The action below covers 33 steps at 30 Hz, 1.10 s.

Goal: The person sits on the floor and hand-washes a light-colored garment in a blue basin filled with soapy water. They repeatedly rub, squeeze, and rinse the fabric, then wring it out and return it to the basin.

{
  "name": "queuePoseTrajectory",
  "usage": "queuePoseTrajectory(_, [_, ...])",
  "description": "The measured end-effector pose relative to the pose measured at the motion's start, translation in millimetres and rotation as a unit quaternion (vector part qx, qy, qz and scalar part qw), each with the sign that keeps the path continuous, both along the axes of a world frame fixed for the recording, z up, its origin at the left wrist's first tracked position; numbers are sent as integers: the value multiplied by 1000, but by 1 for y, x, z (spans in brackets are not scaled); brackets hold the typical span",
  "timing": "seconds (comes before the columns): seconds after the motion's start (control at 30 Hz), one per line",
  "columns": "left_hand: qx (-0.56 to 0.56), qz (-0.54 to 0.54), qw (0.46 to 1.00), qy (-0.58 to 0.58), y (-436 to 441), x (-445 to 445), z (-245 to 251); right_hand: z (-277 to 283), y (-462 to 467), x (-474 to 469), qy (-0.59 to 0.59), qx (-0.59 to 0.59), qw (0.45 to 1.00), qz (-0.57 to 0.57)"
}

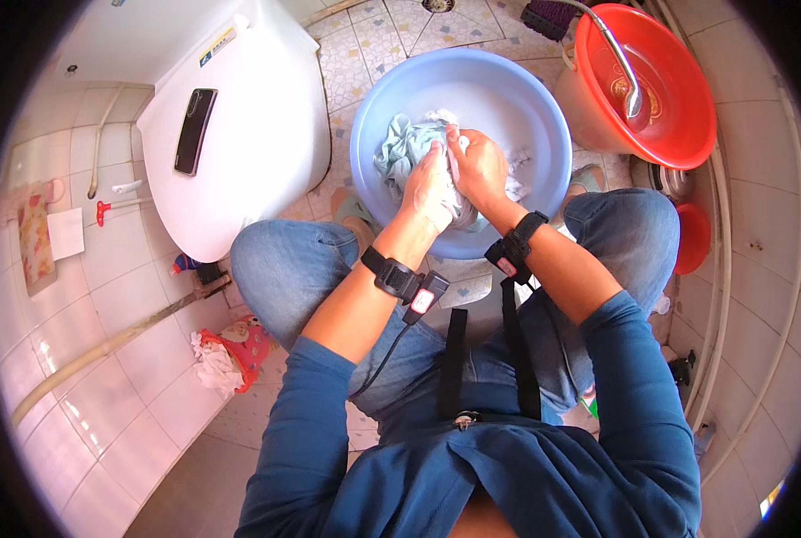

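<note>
A large blue plastic basin [542, 121] stands on the tiled floor between my knees. Inside it lies a wet, bunched pale green cloth [400, 148], with white suds around it. My left hand [431, 181] and my right hand [478, 165] are close together over the basin, both gripping the cloth. Part of the fabric shows whitish between and below them. The fingers of both hands are curled, and the portion inside the grip is hidden. Each wrist wears a black strap with a small device.
At the upper right, a red bucket [693, 87] holds a shower head [633, 101]. A smartphone [196, 132] lies on a white lid [266, 128] at the left. Near my left knee is a bin [246, 350] with crumpled paper. A smaller red basin [693, 239] sits by the right wall.
</note>
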<state>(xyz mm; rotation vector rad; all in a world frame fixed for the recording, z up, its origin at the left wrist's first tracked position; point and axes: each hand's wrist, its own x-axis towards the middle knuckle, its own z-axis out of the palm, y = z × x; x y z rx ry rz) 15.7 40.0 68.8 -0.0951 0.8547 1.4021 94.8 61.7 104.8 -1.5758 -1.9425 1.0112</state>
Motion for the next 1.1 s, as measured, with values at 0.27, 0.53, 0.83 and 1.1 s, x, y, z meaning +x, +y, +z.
queuePoseTrajectory(0.27, [9,-69,993,-94,-10,-10,0,-2,20,14,-13,31,999,-5])
queuePoseTrajectory(0.53, [49,-27,995,-79,-12,-47,40,-41,58,48,280,81,944,153])
queuePoseTrajectory(0.83, [105,-14,991,-84,-14,-52,31,-29,33,52,179,74,935,299])
queuePoseTrajectory(1.1, [52,33,998,-1,-10,-54,42,-19,53,61,300,-112,937,139])
